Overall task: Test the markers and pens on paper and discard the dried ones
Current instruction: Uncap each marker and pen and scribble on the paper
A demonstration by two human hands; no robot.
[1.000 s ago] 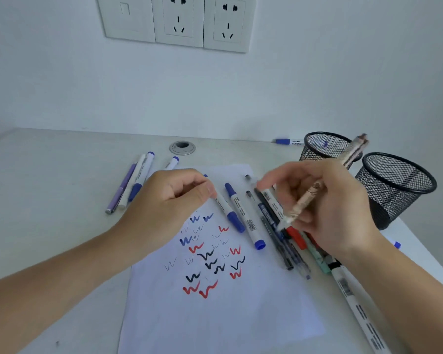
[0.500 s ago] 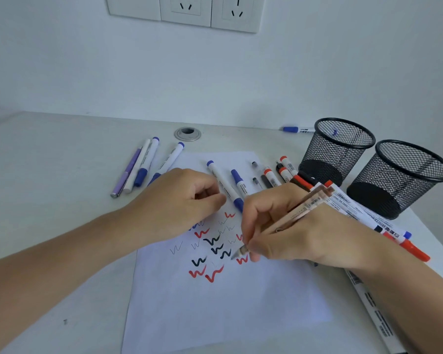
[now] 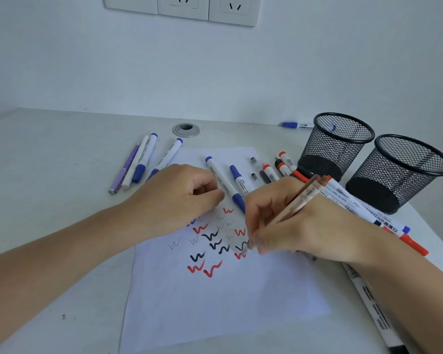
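Scribble test in hand.
The tan pen (image 3: 301,199) is clasped in the right grip (image 3: 294,226), tip down on the paper (image 3: 215,307); left grip (image 3: 179,200) curled, contents unclear. Next, its mark must be judged.

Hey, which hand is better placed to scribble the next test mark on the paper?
Right. The right hand grips the pen, its tip down at the paper beside the squiggles. The left hand rests curled on the paper, no pen showing in it.
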